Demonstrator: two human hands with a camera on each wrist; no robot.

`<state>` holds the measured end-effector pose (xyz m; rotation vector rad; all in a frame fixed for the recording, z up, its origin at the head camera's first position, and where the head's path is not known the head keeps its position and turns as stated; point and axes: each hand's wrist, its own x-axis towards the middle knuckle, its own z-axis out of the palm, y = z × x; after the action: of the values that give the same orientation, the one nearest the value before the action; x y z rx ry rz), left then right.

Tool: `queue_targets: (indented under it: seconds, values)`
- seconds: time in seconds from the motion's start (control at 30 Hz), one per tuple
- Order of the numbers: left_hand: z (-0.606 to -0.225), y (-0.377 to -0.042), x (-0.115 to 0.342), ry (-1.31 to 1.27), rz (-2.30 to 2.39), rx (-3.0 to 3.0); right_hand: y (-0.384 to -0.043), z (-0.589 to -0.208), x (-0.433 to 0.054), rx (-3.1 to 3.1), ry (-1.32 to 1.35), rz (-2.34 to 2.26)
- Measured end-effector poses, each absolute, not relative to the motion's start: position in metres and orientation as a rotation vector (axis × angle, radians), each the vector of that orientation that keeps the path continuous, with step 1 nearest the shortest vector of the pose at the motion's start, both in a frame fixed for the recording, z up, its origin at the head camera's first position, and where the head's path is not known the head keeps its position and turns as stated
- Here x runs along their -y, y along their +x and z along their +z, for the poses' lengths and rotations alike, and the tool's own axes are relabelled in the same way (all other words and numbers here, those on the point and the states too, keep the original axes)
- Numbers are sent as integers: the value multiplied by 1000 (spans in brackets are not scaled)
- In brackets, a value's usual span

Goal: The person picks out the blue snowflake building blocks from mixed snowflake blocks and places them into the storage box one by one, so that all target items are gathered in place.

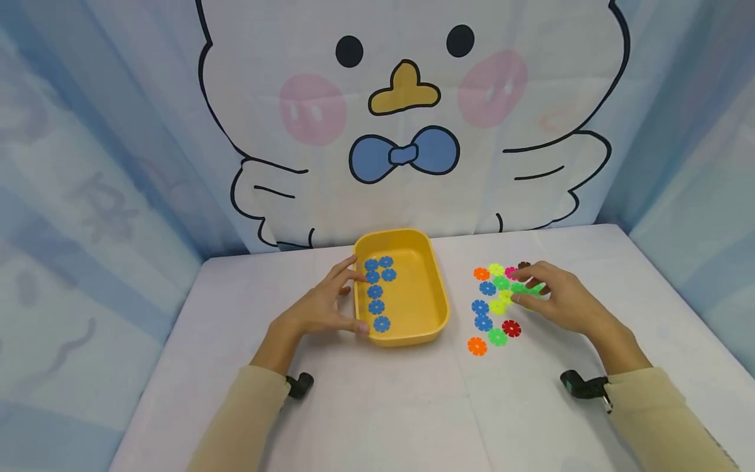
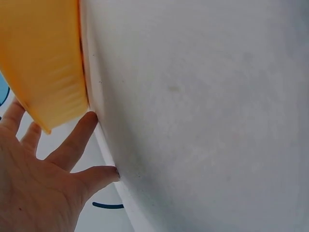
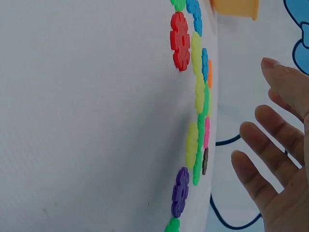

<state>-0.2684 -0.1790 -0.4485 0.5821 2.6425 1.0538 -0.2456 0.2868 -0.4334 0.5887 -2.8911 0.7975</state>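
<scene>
A yellow plastic tray (image 1: 415, 295) sits near the middle of the table, with several blue snowflake discs (image 1: 375, 292) lying along its left side. My left hand (image 1: 318, 305) is at the tray's left wall, fingers spread, with fingertips at the rim. In the left wrist view the same hand (image 2: 43, 179) shows its fingers apart beside the tray's outer wall (image 2: 43, 63). To the right, my right hand (image 1: 560, 298) hovers over a group of loose discs, fingers loosely bent and holding nothing. A red disc (image 1: 511, 328) and a green disc (image 1: 497, 337) lie near it.
More loose discs lie between the tray and my right hand, among them blue (image 1: 483, 322) and orange (image 1: 477, 346) ones. In the right wrist view a purple disc (image 3: 180, 192) lies by the right hand. A cartoon-printed curtain (image 1: 407, 203) stands behind the white table (image 1: 401, 406).
</scene>
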Motion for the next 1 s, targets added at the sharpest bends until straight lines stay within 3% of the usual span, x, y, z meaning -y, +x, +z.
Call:
queue_targets:
  seconds: [1.0]
  values:
    - [-443, -266, 174, 559, 1046, -2641, -242, -450, -243, 3042, 821, 852]
